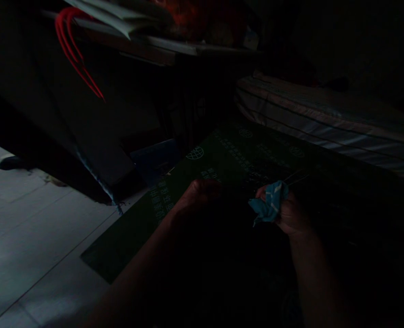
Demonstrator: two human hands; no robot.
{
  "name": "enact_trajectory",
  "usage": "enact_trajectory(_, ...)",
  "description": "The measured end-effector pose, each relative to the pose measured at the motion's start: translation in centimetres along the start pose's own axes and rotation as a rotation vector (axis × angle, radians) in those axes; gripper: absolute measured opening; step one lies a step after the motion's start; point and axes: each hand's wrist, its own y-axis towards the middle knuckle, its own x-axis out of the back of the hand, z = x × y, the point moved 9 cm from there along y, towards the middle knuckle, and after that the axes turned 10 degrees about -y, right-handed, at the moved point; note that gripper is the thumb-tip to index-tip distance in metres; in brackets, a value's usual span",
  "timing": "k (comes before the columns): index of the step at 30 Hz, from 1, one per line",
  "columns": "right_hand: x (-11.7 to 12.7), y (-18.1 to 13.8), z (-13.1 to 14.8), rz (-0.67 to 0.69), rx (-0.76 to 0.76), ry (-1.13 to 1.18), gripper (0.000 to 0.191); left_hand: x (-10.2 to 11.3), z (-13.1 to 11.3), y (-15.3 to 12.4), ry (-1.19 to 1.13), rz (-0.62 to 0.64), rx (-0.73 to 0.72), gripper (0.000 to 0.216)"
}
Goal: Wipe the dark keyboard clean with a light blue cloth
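Observation:
The scene is very dark. A crumpled blue cloth [270,202] with pale stripes is gripped in my right hand [292,214], its loose corner hanging toward the left. To the left, my left hand [202,191] is held low over a green board [126,248] with its fingers curled; deep shadow hides what they hold, if anything. Pale printed characters and globe marks cover the board. Between and beyond my hands lies a dark, shiny patch that I cannot make out. Thin pale strands show just past the cloth.
A mattress [324,118] with striped sides lies beyond the board at the right. At the upper left, red cords [75,54] hang over the edge of a table [147,50] holding papers. A blue flat item [157,157] sits beneath it. Pale floor tiles [34,241] show at the left.

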Motion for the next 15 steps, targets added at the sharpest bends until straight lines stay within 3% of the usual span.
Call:
enact_trajectory(10, 0.51, 0.04, 0.57, -0.048, 0.058, 0.089, 0.031, -0.36, -0.03, -0.49, -0.11, 0.018, 0.002, 0.03)
enact_trajectory(15, 0.62, -0.14, 0.81, -0.035, 0.041, 0.066, 0.038, -0.01, 0.08, -0.3, -0.033, -0.011, -0.01, 0.027)
